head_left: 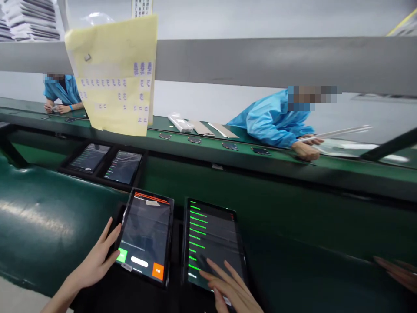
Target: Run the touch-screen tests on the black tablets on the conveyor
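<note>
Two tablets lie side by side in front of me in a black tray. The left tablet shows red text at its top and green, white and orange buttons along its bottom. My left hand rests at its left edge with fingers apart, the thumb on the green button. Green lines of text run down the screen of the right tablet. Over its lower part is my right hand, fingers spread, the index fingertip at the last lines. Whether that fingertip touches the glass I cannot tell.
Farther back, two more tablets lie in a black tray. A yellow paper sheet hangs from the grey beam. Small circuit boards sit on the green belt ledge. Two people in blue work opposite; a blurred hand shows at right.
</note>
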